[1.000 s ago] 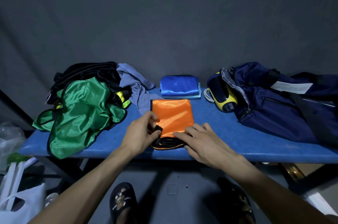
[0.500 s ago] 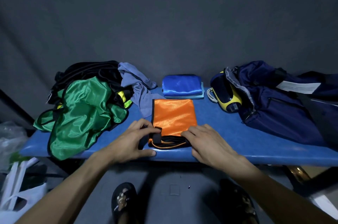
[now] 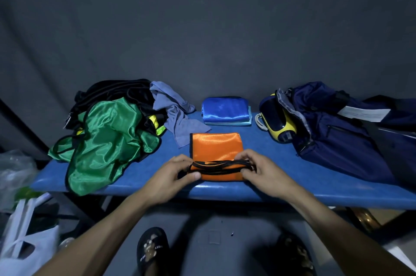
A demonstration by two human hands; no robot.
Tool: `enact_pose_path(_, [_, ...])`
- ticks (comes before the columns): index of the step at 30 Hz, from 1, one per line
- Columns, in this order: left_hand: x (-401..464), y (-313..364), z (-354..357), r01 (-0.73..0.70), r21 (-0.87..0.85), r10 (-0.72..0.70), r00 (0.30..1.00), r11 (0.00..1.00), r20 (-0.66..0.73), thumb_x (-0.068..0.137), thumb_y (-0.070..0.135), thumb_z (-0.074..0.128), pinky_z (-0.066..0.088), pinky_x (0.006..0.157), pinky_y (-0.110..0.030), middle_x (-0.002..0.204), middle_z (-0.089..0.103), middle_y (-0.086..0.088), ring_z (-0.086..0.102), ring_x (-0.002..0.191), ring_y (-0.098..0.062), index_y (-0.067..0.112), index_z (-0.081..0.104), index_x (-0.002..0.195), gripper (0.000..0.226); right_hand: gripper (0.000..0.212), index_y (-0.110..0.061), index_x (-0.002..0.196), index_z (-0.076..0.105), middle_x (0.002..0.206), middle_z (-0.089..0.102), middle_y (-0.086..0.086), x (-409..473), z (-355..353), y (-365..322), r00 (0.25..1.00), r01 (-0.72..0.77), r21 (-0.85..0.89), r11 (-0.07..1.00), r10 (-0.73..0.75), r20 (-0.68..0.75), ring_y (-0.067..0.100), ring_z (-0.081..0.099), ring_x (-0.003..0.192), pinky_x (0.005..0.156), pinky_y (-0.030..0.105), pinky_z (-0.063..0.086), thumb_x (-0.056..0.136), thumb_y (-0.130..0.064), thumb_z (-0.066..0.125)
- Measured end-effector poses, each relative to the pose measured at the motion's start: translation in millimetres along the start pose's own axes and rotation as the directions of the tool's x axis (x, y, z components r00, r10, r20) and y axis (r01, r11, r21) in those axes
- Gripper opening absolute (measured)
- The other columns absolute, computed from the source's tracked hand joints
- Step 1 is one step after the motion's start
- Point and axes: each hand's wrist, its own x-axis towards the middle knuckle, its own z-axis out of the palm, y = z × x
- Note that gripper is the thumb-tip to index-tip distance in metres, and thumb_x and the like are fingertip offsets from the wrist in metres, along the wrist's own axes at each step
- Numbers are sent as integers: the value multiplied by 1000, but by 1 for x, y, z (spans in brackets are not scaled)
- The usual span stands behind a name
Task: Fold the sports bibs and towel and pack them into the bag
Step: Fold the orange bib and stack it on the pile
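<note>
Bare blue padded bench (image 3: 281,163) lies open between the folded orange satin bib (image 3: 216,145) and the navy fabric bag (image 3: 337,140). The crumpled green satin bib (image 3: 105,140) crowds the left; a folded blue bib (image 3: 225,109) sits behind.

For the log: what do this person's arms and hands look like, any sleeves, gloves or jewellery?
Both forearms are bare up to the frame edge, with no sleeves in view. The left hand and right hand wear no gloves, and no rings, watch or wristbands show on either. The light is dim, so fine marks cannot be ruled out. Below, one foot wears a black slide sandal with a pale print.
</note>
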Motion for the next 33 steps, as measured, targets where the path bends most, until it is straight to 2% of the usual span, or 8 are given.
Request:
enact_pose_path(4, [3,2,5,30,-36,-32,998,999,-53,94,60,54,45,84,-21,97,60,14,62,96,-10,39,68,98,26,38,-45,119,51,103,69,12,-4,-3,4,999,28,-22,999,-27,37,30,66,94,85,47,52,83,-43,66])
enact_pose_path(8, [6,2,9,77,-40,-81,989,996,-121,99,55,54,38,66,-19,78,51,21,54,72,-5,45,57,75,26,24,-19,117,59,89,62,-9,0,-10,3,999,26,95,995,-29,32,-5,57,74,72,13,43,96,-9,66])
enact_pose_path(14, [9,9,9,144,-140,-162,978,980,-132,95,49,57,38,62,-18,66,55,18,52,64,0,48,64,73,23,19,-27,113,63,93,66,-9,14,-11,6,1000,2,112,994,-4,15,-1,60,82,79,19,45,99,-15,64])
enact_pose_path(17, [15,8,5,183,-177,-212,964,967,-160,95,52,56,39,57,-21,58,57,5,54,56,-4,25,60,70,37,21,-26,120,62,104,69,-10,22,-9,0,1000,-6,150,989,10,-26,-5,63,93,84,14,45,102,-16,60])
enact_pose_path(20, [24,5,5,235,-184,-273,938,954,-216,94,57,53,39,53,-22,55,51,3,54,50,-8,9,50,69,54,18,-26,121,61,100,68,-11,36,-6,-5,995,-43,168,985,58,-86,2,62,91,82,22,44,104,-23,57])
enact_pose_path(23, [35,-1,8,301,-143,-330,905,943,-270,98,58,54,39,56,-32,56,47,5,50,51,-13,11,48,67,56,15,-26,117,62,85,63,-8,53,-3,-7,982,-99,156,983,122,-142,9,60,80,74,27,43,105,-27,54])
enact_pose_path(27, [51,-4,5,379,-73,-382,872,923,-305,100,58,49,43,61,-36,61,56,-1,58,59,-18,10,59,74,55,18,-23,115,64,101,68,-3,78,2,-6,959,-174,128,977,197,-202,19,64,98,84,32,46,105,-31,52])
enact_pose_path(33, [67,-9,0,451,-10,-433,852,893,-295,101,61,43,53,68,-43,70,66,-3,66,69,-22,19,66,81,51,17,-25,111,62,100,66,-3,103,9,-5,940,-226,33,974,227,-253,15,61,91,76,33,44,106,-31,46])
